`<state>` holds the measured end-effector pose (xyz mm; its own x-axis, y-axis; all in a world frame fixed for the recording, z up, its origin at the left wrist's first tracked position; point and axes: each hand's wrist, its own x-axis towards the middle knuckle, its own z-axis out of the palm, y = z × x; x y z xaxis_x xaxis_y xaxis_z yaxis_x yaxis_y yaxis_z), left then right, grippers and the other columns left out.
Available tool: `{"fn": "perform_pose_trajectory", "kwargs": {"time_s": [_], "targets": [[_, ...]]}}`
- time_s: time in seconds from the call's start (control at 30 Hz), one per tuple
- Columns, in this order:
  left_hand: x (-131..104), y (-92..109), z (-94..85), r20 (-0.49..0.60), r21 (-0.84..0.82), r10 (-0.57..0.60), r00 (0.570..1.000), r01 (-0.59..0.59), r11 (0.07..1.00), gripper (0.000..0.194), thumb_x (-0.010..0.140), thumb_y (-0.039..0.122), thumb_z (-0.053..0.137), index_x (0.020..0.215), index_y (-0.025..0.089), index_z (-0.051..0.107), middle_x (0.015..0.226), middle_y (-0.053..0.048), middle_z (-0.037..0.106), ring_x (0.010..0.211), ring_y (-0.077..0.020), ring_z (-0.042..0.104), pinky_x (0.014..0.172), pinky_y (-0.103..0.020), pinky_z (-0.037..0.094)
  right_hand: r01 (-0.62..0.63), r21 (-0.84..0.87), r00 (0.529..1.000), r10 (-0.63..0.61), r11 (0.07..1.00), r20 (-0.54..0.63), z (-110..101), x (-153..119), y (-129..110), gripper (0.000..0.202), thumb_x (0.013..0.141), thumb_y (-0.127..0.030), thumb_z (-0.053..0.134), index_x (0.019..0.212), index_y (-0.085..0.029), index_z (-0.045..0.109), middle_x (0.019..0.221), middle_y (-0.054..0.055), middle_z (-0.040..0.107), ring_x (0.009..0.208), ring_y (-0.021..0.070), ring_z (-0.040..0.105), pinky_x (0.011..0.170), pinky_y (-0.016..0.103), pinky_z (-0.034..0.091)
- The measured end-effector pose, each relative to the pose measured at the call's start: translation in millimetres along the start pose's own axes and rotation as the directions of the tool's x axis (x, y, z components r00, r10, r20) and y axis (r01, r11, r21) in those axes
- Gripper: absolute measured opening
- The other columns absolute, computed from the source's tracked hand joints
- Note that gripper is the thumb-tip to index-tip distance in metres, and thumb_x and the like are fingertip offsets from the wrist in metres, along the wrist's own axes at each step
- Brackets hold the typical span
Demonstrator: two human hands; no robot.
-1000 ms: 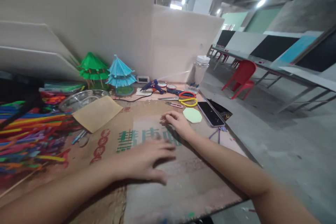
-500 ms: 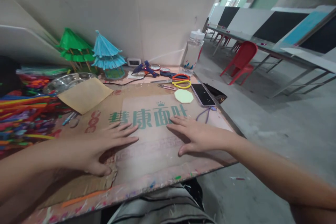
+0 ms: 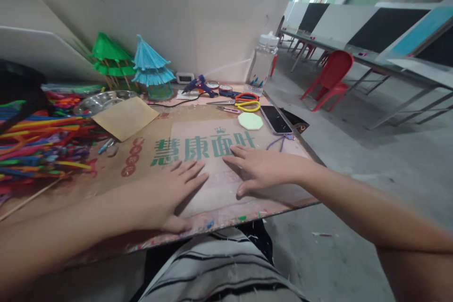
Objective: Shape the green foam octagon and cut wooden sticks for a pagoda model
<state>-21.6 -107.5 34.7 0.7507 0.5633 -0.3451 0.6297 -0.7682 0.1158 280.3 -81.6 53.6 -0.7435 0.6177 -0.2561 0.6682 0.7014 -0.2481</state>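
My left hand (image 3: pixel 173 193) lies with its fingers spread at the front of a printed cardboard sheet (image 3: pixel 177 127), thumb near the table's front edge. Nothing is in it. Further right, my right hand (image 3: pixel 258 168) rests palm down over the green lettering, fingers apart and holding nothing. Beyond it are a pale green octagon (image 3: pixel 250 121) and a phone (image 3: pixel 276 120) with a purple cord. Scissors (image 3: pixel 247 102) with red and yellow handles and small snips (image 3: pixel 228 109) lie behind the octagon. A tan paper piece (image 3: pixel 125 118) sits on the cardboard's left part.
Colorful fuzzy sticks (image 3: pixel 38 144) are heaped at the left. Along the back stand green (image 3: pixel 112 59) and blue (image 3: pixel 152 66) roofed models, a glue gun (image 3: pixel 200 86) and a clear bottle (image 3: pixel 262 63). A metal dish (image 3: pixel 102 102) is behind the tan paper. A red chair (image 3: pixel 329 78) stands beyond.
My left hand has moved right, closer to my right hand, which stays nearly in place. The camera view has shifted slightly. A thin stick now shows at the left.
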Motion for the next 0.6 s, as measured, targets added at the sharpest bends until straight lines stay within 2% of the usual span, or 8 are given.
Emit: {"fn": "perform_pose_trajectory", "kwargs": {"time_s": [0.1, 0.2, 0.3, 0.37, 0.43, 0.5, 0.57, 0.6], "targets": [[8.7, 22.8, -0.4, -0.032, 0.058, 0.023, 0.999, -0.021, 0.998, 0.099, 0.076, 0.05, 0.07, 0.158, 0.014, 0.03, 0.166, -0.025, 0.013, 0.151, -0.0473, 0.021, 0.119, -0.061, 0.025, -0.001, -0.015, 1.0, 0.001, 1.0, 0.003, -0.5, 1.6, -3.5, 0.094, 0.082, -0.073, 0.06, 0.155, -0.018, 0.038, 0.155, 0.024, 0.041, 0.144, 0.0433, 0.038, 0.11, 0.054, 0.04], [10.5, 33.6, 4.9, -0.109, 0.122, 0.06, 0.992, -0.047, 0.991, 0.092, 0.078, 0.049, 0.066, 0.156, 0.013, 0.034, 0.163, -0.026, 0.024, 0.147, -0.0474, 0.032, 0.116, -0.059, 0.032, 0.004, 0.006, 1.0, -0.004, 1.0, -0.016, 1.3, 3.5, -2.5, 0.091, 0.081, -0.073, 0.061, 0.153, -0.02, 0.041, 0.155, 0.022, 0.041, 0.141, 0.0432, 0.041, 0.108, 0.054, 0.041], [4.4, 43.5, 9.5, -0.205, 0.23, 0.135, 0.969, -0.087, 0.969, 0.073, 0.085, 0.041, 0.058, 0.147, 0.005, 0.045, 0.151, -0.031, 0.044, 0.135, -0.0453, 0.05, 0.106, -0.054, 0.044, 0.001, 0.027, 0.999, 0.0, 1.0, -0.035, 0.3, 3.5, -1.3, 0.091, 0.08, -0.072, 0.064, 0.151, -0.019, 0.043, 0.155, 0.022, 0.042, 0.142, 0.0431, 0.04, 0.109, 0.054, 0.039], [-0.8, 48.5, 6.2, -0.232, 0.294, 0.197, 0.952, -0.125, 0.948, 0.051, 0.089, 0.032, 0.053, 0.132, 0.006, 0.058, 0.129, -0.028, 0.064, 0.112, -0.0384, 0.066, 0.09, -0.047, 0.053, 0.021, 0.061, 0.999, -0.019, 0.998, -0.028, -3.0, 0.2, -4.8, 0.088, 0.082, -0.072, 0.062, 0.149, -0.018, 0.046, 0.151, 0.021, 0.047, 0.141, 0.0409, 0.043, 0.109, 0.051, 0.04], [-5.5, 46.6, -4.1, -0.247, 0.323, 0.207, 0.947, -0.121, 0.939, 0.028, 0.088, 0.023, 0.053, 0.111, 0.013, 0.066, 0.096, -0.017, 0.073, 0.081, -0.0289, 0.07, 0.07, -0.038, 0.054, 0.06, 0.121, 0.998, -0.062, 0.991, 0.013, -6.9, -6.5, -12.4, 0.086, 0.082, -0.072, 0.062, 0.147, -0.018, 0.049, 0.148, 0.019, 0.052, 0.136, 0.0375, 0.05, 0.106, 0.046, 0.043], [-10.9, 35.7, -18.8, -0.302, 0.324, 0.134, 0.944, -0.031, 0.946, 0.012, 0.087, 0.016, 0.054, 0.092, 0.017, 0.065, 0.075, -0.008, 0.068, 0.063, -0.0232, 0.064, 0.057, -0.032, 0.048, 0.085, 0.158, 0.995, -0.091, 0.984, 0.031, -9.6, -14.3, -20.8, 0.086, 0.081, -0.067, 0.067, 0.148, -0.017, 0.049, 0.148, 0.018, 0.053, 0.133, 0.0357, 0.053, 0.104, 0.042, 0.045], [-18.1, 19.6, -31.4, -0.407, 0.297, 0.042, 0.912, 0.088, 0.951, 0.01, 0.089, 0.014, 0.053, 0.088, 0.017, 0.062, 0.072, -0.005, 0.064, 0.061, -0.0215, 0.061, 0.055, -0.03, 0.047, 0.059, 0.159, 0.998, -0.06, 0.986, -0.002, -12.4, -18.8, -23.3, 0.069, 0.086, -0.052, 0.068, 0.145, -0.018, 0.054, 0.141, 0.017, 0.06, 0.125, 0.0335, 0.06, 0.099, 0.04, 0.047], [-21.7, 11.8, -34.8, -0.487, 0.262, 0.025, 0.873, 0.118, 0.958, 0.01, 0.092, 0.015, 0.052, 0.092, 0.017, 0.062, 0.074, -0.005, 0.065, 0.064, -0.0207, 0.062, 0.059, -0.03, 0.049, 0.028, 0.161, 0.999, -0.025, 0.987, -0.023, -14.8, -18.5, -20.6, 0.055, 0.09, -0.043, 0.064, 0.14, -0.019, 0.059, 0.134, 0.015, 0.066, 0.119, 0.0312, 0.064, 0.096, 0.038, 0.049]]}}
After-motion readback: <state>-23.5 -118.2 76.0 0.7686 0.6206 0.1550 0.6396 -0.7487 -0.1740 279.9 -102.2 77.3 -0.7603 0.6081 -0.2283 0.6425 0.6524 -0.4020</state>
